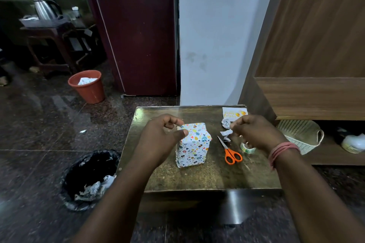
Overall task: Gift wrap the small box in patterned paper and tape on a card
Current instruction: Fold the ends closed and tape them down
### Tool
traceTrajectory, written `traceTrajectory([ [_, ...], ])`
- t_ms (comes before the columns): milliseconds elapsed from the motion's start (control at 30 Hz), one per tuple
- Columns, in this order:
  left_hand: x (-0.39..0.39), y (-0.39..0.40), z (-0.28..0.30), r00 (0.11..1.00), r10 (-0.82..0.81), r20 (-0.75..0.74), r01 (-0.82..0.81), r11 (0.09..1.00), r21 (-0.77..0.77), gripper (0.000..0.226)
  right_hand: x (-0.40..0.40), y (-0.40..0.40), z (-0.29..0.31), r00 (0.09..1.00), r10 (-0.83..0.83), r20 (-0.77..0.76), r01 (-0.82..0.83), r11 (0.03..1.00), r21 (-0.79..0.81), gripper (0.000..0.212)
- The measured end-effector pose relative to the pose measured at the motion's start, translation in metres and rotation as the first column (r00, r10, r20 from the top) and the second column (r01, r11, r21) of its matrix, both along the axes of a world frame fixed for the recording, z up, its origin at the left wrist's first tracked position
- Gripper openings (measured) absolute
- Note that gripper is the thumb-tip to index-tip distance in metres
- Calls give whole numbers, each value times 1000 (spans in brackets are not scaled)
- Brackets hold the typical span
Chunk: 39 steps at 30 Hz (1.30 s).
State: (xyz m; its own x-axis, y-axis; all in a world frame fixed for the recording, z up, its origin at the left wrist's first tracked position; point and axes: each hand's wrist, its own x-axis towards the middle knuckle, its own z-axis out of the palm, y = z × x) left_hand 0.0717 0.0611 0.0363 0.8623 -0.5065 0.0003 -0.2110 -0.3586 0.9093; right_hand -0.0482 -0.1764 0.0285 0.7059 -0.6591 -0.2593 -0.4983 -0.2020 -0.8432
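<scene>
Wrapped box (194, 145) upright mid-counter (197, 175); left hand (164, 140) pinching its top-left paper edge, right hand (254, 132) curled, contents unclear; press fold flat before taping.

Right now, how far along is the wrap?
Done: box stands covered in patterned paper. In hand: left hand pinches its top corner; right hand hovers curled, contents unclear. Left: card lies untaped at the table's far edge, tape roll beside scissors.
</scene>
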Motion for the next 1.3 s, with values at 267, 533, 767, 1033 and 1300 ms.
traceTrajectory([
  [267,-6,-9,4,996,41,80,-42,999,14,9,-17,-42,-27,865,-51,-499,-192,885,-424,18],
  [533,-16,-14,9,987,80,143,-81,997,-2,3,-11,-34,-51,836,-27,-549,-281,838,-468,11],
  [767,-22,-18,15,983,83,162,-43,971,-237,16,-4,-16,-28,976,59,-212,-105,972,-212,11],
  [1033,-27,-21,23,981,-187,-47,158,920,-359,49,6,49,34,849,235,472,-330,935,128,14],
  [1300,-16,-17,23,933,-332,-142,222,838,-499,58,11,63,35,755,289,589,-478,857,192,13],
])
